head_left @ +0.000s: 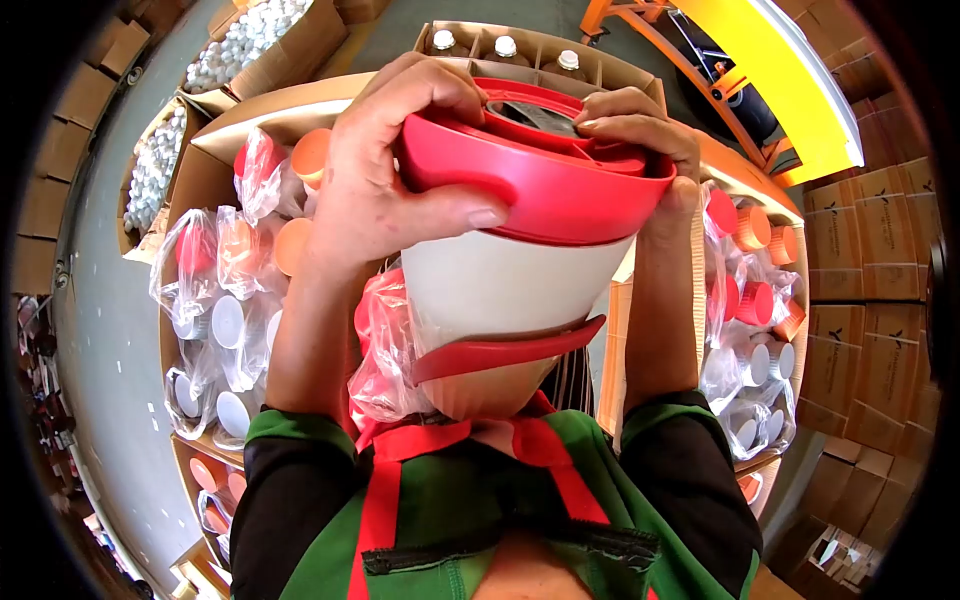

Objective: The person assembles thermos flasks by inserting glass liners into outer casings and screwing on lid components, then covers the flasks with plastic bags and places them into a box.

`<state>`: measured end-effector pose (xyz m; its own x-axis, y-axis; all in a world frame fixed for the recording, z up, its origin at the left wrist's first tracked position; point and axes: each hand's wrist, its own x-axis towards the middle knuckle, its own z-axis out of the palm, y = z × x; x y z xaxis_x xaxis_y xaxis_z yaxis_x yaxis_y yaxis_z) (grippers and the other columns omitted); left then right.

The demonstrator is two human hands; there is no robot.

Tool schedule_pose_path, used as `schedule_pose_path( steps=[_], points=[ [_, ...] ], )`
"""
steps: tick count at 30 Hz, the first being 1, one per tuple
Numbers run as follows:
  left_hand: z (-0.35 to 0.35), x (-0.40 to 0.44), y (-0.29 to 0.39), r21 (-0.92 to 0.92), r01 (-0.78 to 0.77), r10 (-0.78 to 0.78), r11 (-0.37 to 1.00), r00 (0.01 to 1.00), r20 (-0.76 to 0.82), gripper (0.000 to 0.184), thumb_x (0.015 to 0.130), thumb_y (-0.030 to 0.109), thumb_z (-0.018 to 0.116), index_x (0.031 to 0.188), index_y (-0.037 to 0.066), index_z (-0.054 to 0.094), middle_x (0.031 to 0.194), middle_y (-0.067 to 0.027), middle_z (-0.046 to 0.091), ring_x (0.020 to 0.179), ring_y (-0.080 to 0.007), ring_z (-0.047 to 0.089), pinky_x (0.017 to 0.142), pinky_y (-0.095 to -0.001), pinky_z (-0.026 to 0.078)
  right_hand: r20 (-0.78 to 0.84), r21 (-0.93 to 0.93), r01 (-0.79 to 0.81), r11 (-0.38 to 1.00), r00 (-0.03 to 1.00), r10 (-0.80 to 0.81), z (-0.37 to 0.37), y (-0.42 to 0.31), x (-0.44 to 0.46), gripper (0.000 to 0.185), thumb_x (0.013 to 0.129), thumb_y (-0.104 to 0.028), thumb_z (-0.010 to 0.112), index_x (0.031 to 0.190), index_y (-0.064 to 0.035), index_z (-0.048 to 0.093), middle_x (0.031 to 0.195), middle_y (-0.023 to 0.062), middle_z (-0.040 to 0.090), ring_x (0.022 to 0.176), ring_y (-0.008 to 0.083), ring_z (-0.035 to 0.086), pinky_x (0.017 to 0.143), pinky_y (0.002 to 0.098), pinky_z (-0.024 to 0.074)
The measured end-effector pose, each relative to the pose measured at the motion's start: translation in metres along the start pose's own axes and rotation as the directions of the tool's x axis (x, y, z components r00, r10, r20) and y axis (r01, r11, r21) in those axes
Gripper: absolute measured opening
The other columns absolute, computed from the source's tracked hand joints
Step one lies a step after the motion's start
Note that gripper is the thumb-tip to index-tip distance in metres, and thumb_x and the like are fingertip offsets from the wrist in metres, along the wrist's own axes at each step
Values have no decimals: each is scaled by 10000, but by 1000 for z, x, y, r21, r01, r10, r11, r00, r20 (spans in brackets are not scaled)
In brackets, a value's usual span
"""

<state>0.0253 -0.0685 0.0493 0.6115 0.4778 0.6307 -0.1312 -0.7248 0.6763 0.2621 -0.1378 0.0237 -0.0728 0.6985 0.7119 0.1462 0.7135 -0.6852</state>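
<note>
Close in front of me is a white plastic container point(515, 285) with a broad red lid point(530, 195), tilted so the lid's top shows. A dark opening sits within a red ring on that top. My left hand point(375, 165) is closed around the lid's left side, thumb across its front and fingers over the rim. On the other side, my right hand point(645, 135) curls its fingers over the lid's top edge. A curved red strip point(510, 350) crosses the lower body. Red pieces in clear plastic point(383, 350) are beside the container, partly hidden by it.
Cardboard boxes of bagged, orange-, red- and white-topped containers stand left point(228, 320) and right point(755, 310). Behind is a divided carton point(600, 72) with white-capped bottles. Boxes of small white pieces point(245, 45) are at upper left. A yellow-and-orange machine point(775, 85) stands upper right, near stacked cartons point(870, 240).
</note>
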Motion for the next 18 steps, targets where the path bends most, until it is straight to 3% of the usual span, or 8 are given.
schedule_pose_path(
  steps=[2,4,6,8,10,14,17,18],
  points=[
    [6,-7,-12,-247,4,-18,969,998,-56,507,571,282,798,911,-14,566,960,-120,563,931,-213,544,840,-306,418,15,61,23,998,1000,-24,1,1,-6,818,725,-730,535,909,54,680,945,159,627,868,228,618,744,301,491],
    [6,-19,-53,-405,8,-39,914,997,-70,590,721,530,661,950,-3,556,1074,-148,536,993,-222,524,876,-326,402,55,-214,-140,967,986,155,13,-22,1,707,751,-637,585,931,40,679,960,138,633,869,219,619,775,305,481],
    [2,-21,-69,-435,101,-116,895,993,-8,685,768,661,544,968,6,553,1125,-157,525,1035,-234,516,895,-347,403,52,-321,-30,947,997,49,27,-43,19,570,791,-539,584,888,15,676,852,139,621,804,243,617,727,323,473],
    [-6,-16,-85,-671,186,-162,718,982,98,749,806,714,423,984,-2,555,1151,-172,519,1075,-250,507,916,-366,410,42,-522,-248,816,948,315,35,-61,30,536,831,-513,540,797,13,634,725,163,552,741,307,577,664,367,446],
    [7,-3,-78,-903,157,-223,401,972,70,761,882,660,288,1038,-30,568,1134,-159,546,1083,-264,516,936,-387,417,42,-539,-223,813,956,290,38,-55,37,455,870,-407,491,730,19,564,667,176,488,705,345,523,632,392,413],
    [24,-24,-34,-736,308,-523,603,849,-73,596,908,510,367,984,-19,628,985,-137,638,968,-258,585,891,-365,441,-83,-171,-246,954,969,235,34,-8,13,322,876,-181,385,734,42,569,702,132,557,689,226,558,669,303,428],
    [10,-33,-23,-67,200,-211,977,947,-241,410,839,369,541,951,-13,640,957,-144,637,926,-254,590,851,-362,446,18,136,-63,989,998,61,19,42,5,648,921,-483,342,762,63,654,785,171,662,784,238,593,793,388,447],
    [4,-30,-15,-29,207,-209,978,956,-205,429,843,392,533,950,-10,638,947,-145,635,919,-254,588,836,-355,445,47,200,-86,976,996,78,21,43,9,590,881,-397,328,708,65,652,815,199,654,791,299,592,868,406,425]
  ],
)
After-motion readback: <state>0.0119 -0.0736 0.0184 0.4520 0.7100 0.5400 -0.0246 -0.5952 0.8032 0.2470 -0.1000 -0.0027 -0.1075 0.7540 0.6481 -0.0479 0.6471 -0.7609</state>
